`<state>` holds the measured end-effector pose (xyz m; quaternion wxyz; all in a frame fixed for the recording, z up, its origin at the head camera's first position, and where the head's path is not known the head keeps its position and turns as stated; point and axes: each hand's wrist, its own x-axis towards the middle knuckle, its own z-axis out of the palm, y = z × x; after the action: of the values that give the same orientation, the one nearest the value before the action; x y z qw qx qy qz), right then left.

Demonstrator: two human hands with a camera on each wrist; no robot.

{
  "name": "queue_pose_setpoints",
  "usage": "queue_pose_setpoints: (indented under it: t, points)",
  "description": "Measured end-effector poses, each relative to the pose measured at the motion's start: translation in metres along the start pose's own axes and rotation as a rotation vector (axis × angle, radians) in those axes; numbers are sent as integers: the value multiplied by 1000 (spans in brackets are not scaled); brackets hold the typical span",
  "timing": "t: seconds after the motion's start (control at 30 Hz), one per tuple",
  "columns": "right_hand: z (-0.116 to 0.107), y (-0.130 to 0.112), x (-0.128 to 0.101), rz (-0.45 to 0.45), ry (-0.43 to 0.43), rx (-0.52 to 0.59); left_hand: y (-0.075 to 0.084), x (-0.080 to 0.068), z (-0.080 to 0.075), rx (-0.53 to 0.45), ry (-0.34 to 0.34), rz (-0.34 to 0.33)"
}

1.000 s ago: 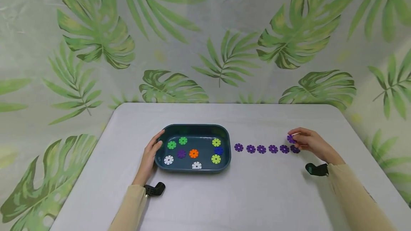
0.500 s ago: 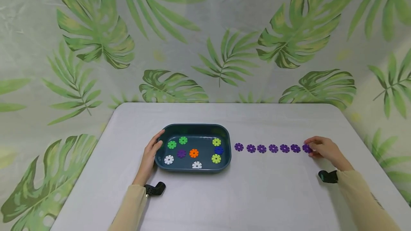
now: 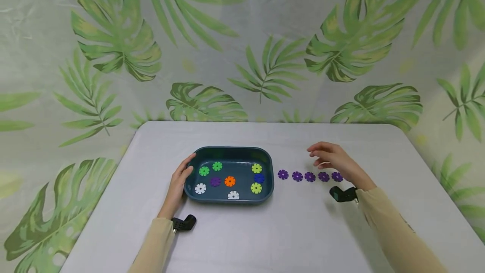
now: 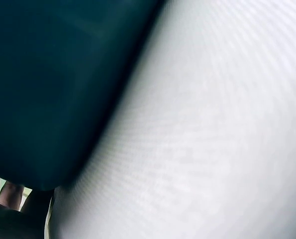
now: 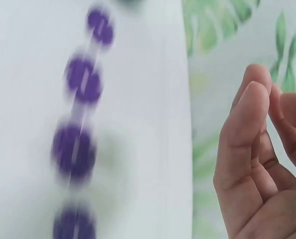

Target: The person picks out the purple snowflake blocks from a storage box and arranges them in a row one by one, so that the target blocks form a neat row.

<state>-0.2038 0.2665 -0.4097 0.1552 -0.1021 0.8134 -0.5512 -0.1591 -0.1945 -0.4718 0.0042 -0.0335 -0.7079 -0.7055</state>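
My left hand (image 3: 178, 184) rests against the left side of a dark teal tray (image 3: 270, 180), its fingertips at the rim. In the left wrist view the tray's wall (image 4: 53, 89) fills the upper left, and only bits of fingers show below. My right hand (image 3: 335, 161) hovers above the right part of a row of purple notched discs, fingers loosely bent, with nothing seen between them. The disc nearest the tray (image 3: 283, 174) and the disc by my wrist (image 3: 337, 176) both lie flat. The row's far right end is hidden behind my hand and wrist.
Inside the tray lie green discs (image 3: 217, 166), white discs (image 3: 200, 188), yellow-green discs (image 3: 256, 188), an orange disc (image 3: 229, 181), a purple disc (image 3: 215, 181) and a blue disc (image 3: 259, 178). A leaf-patterned curtain (image 3: 212, 54) hangs behind the white table (image 3: 242, 239).
My right hand set a purple disc down at the right end of the row, let go of it, and moved left over the row. The left hand stays at the tray.
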Motion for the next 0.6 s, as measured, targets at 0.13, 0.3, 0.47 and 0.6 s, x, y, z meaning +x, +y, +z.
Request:
queue_pose_setpoints:
  t: [0.13, 0.3, 0.47, 0.6]
  points:
    - [44, -27, 27, -24, -119, 76, 0, 0, 0, 3, 1, 0]
    - [101, -52, 58, -16, -242, 152, 2, 0, 0, 8, 3, 1]
    - [154, -66, 83, 33, -356, 172, -3, 3, -2, 14, 4, -2]
    - [188, -68, 99, 89, -439, 153, -17, 9, -5, 4, 10, 2]
